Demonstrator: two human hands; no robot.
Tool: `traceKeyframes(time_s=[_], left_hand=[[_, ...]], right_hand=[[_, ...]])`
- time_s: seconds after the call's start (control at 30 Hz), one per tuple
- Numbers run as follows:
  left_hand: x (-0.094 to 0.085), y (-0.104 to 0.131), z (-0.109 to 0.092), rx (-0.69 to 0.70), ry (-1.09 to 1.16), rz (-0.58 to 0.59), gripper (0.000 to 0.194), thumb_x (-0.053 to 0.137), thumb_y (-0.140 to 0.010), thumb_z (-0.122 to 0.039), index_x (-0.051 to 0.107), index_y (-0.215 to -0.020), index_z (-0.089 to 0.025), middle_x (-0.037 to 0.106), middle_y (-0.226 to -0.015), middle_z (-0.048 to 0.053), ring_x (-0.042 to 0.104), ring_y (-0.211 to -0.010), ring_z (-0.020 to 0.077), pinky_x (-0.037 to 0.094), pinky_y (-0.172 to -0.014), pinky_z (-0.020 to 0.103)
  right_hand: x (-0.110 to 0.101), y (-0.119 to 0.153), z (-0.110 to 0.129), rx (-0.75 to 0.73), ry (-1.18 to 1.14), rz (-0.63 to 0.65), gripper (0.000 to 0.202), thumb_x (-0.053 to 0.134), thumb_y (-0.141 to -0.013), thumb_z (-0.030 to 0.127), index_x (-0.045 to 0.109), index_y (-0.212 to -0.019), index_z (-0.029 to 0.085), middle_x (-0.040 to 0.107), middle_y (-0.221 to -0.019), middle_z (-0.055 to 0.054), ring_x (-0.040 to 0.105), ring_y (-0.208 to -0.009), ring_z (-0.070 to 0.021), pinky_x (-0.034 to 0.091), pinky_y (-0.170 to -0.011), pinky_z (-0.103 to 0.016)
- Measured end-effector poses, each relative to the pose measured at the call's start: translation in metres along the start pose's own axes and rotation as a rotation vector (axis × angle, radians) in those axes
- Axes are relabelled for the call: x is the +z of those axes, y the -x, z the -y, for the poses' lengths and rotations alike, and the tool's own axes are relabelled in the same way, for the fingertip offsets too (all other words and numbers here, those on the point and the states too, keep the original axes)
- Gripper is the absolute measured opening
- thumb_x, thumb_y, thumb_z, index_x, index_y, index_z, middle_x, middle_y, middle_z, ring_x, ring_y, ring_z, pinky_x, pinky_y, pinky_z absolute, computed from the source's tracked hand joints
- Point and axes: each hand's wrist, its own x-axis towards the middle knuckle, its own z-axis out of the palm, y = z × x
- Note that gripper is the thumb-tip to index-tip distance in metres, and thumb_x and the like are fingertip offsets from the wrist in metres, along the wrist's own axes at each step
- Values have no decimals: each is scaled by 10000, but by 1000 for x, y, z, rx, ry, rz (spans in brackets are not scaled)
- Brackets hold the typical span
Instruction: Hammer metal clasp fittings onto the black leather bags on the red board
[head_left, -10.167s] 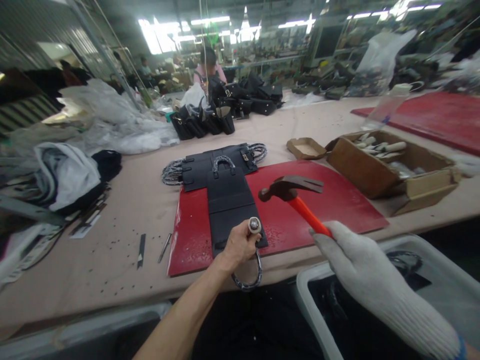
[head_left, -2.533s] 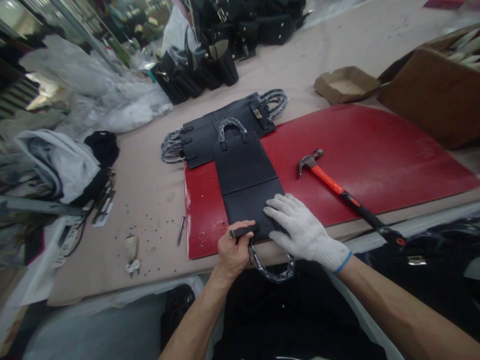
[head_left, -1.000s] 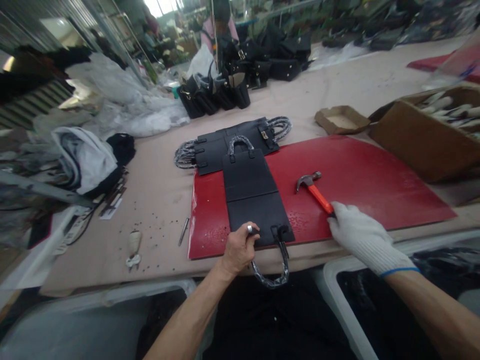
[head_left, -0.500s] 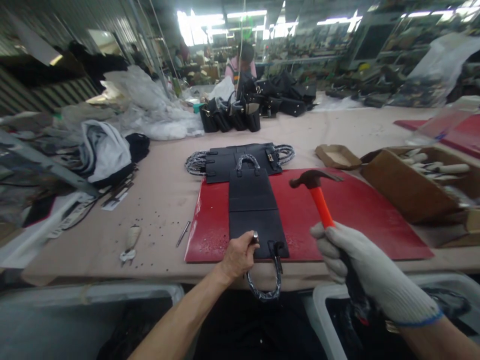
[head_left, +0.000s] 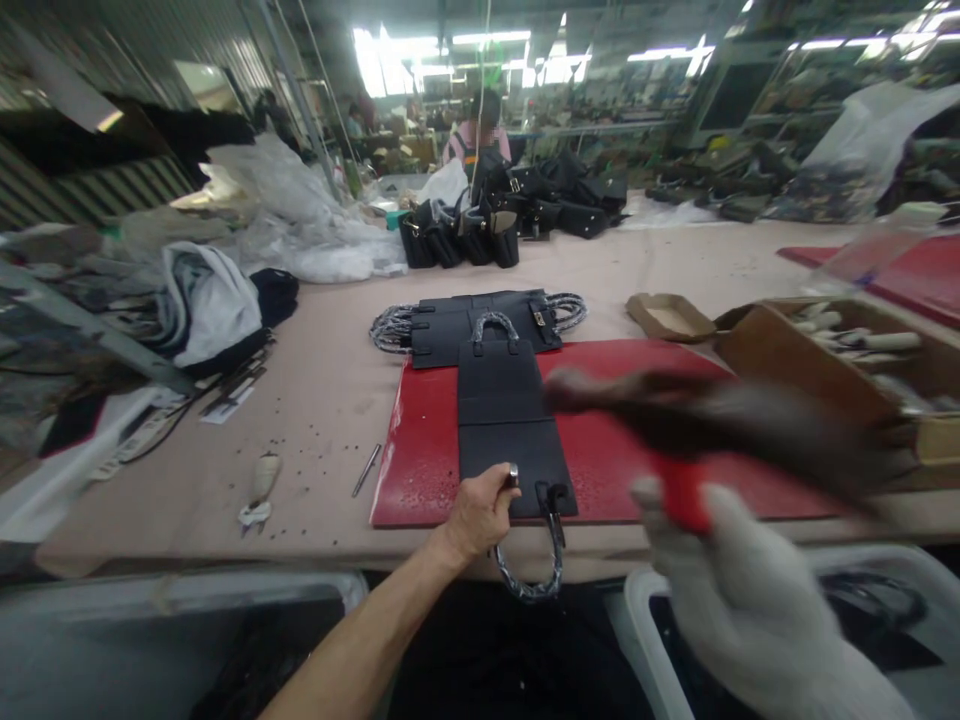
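Bare, my left hand (head_left: 480,515) is closed around a short metal punch (head_left: 514,474), held upright over the lower part of a black bag panel (head_left: 499,385). The punch's lower end is hidden by my fingers. Plastic-wrapped handles sit at both ends of the panel; the near handle (head_left: 532,594) hangs past the table edge. To the right, in a white glove, my right hand (head_left: 757,600) grips a claw hammer (head_left: 675,412) with a red section on its handle. Motion smears the hammer, which is raised close to the camera.
Under the panel lies a red board (head_left: 600,470). More black panels (head_left: 480,312) are stacked behind it. A loose metal rod (head_left: 367,470) lies left, near a wrapped tool (head_left: 262,485). Cardboard boxes (head_left: 802,375) stand right; bins (head_left: 172,600) flank me. A person sits across the table.
My right hand has swung the hammer up and closer to the camera, its head now blurred and turned sideways. My left hand and the punch have stayed in place on the panel.
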Motion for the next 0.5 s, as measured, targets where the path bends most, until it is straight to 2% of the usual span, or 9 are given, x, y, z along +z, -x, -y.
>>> traceKeyframes(time_s=[0.07, 0.13, 0.27, 0.4, 0.5], left_hand=[[0, 0, 0, -3, -14, 7, 202, 549, -883, -105, 630, -1032, -214, 720, -813, 46, 725, -701, 194, 575, -636, 261], [0, 0, 1, -3, -27, 14, 201, 549, -883, -108, 635, -1029, -215, 726, -814, 46, 725, -696, 193, 573, -632, 260], [0, 2, 2, -3, -46, 3, 166, 543, -908, -138, 627, -1030, -215, 736, -871, 58, 734, -752, 200, 592, -690, 280], [-2, 2, 1, -3, -57, 10, 151, 533, -928, -159, 631, -1030, -211, 725, -829, 55, 725, -724, 196, 569, -646, 262], [-5, 1, 0, -18, -18, 34, 117, 538, -942, -169, 626, -1006, -211, 717, -855, 49, 719, -757, 185, 578, -691, 266]], right_hand=[[7, 0, -1, -90, 140, 108, 315, 406, -957, 508, 603, -874, 277, 700, -672, -80, 653, -539, -268, 428, -524, -355], [11, -2, 1, -130, 175, 139, 319, 414, -964, 494, 576, -803, 273, 670, -614, -55, 622, -490, -241, 382, -492, -332], [15, -1, 2, -61, 99, 47, 318, 352, -1008, 448, 579, -877, 267, 649, -628, -46, 603, -505, -221, 381, -515, -321], [22, -4, -12, -17, 203, 233, 253, 442, -961, 435, 570, -844, 251, 668, -664, -62, 618, -550, -240, 327, -540, -323], [32, -23, -23, 54, 29, 248, 298, 424, -982, 458, 561, -837, 237, 681, -733, -53, 628, -650, -224, 361, -604, -318]])
